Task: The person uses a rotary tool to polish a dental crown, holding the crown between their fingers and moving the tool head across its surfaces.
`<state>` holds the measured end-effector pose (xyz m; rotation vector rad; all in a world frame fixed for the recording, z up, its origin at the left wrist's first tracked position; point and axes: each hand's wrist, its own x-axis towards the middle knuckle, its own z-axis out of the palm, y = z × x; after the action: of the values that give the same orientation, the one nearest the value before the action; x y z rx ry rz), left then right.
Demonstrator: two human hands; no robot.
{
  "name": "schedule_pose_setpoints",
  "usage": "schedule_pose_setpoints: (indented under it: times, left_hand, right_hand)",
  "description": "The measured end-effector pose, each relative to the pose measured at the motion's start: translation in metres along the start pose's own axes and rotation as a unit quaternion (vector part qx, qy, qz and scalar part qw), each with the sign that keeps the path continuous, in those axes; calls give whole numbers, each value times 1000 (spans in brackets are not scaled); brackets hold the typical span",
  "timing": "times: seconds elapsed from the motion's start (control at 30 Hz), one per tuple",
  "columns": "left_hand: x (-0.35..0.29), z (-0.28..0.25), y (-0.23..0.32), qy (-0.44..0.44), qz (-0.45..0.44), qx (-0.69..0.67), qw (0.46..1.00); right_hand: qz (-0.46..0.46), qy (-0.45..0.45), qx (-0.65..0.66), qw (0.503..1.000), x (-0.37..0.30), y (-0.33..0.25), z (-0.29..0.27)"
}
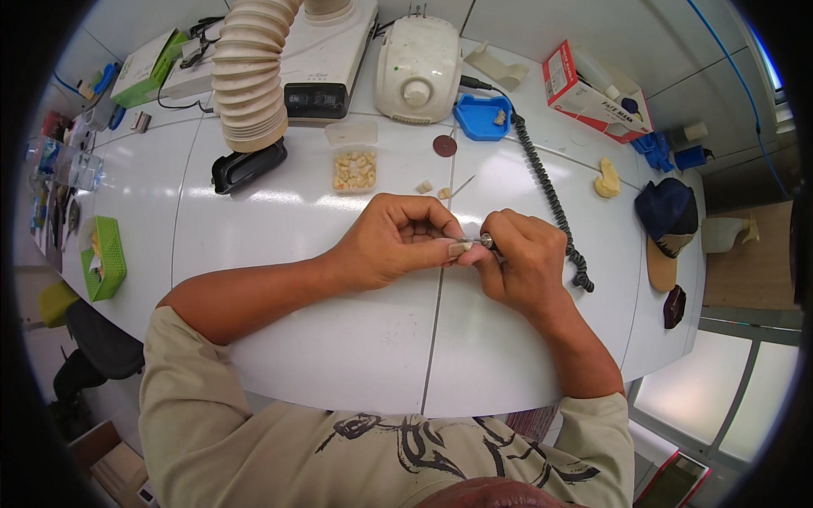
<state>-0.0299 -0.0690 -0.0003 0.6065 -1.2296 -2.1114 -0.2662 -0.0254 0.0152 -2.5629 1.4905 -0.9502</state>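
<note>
Above the middle of the white table my two hands meet at the fingertips. My right hand [527, 258] is closed around a rotary handpiece [487, 240]; its metal nose pokes out toward the left, and the rest is hidden in my palm. My left hand [405, 237] pinches between thumb and fingers, right at the handpiece's tip. Whatever it holds is too small and covered to make out. Just beyond my hands lie a thin bur [462, 185] and small pale tooth-like pieces [424, 186]. Farther back, an open clear box [354, 172] holds several more such pieces.
A black coiled cord [542, 165] runs down past my right wrist. At the back stand a white control unit with a knob [418, 72], a blue tray [483, 118] and a ribbed suction hose [251, 76]. A cap [667, 220] lies right, a green basket [103, 258] left.
</note>
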Motion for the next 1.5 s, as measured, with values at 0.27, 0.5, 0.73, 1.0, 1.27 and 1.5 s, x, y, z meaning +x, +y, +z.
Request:
schedule_pose_setpoints:
  times: [0.27,0.5,0.73,1.0,1.27,1.5]
  left_hand:
    - [0,0,2,4,-17,7,1000]
    - [0,0,2,2,-12,12,1000]
    - [0,0,2,5,-20,2,1000]
    - [0,-4,-1,1,-16,14,1000]
    - [0,-3,1,3,-22,11,1000]
    - [1,-3,0,-15,-16,-5,1000]
  right_hand:
    - [-4,4,5,1000,0,-1,-1]
    - [-3,-2,5,1000,1,-1,-1]
    - [-3,-1,9,1000,-1,1,-1]
    - [3,-6,15,1000,0,-2,-2]
    - [5,-9,18,1000,1,-1,-3]
    - [-15,6,22,1000,-1,1,0]
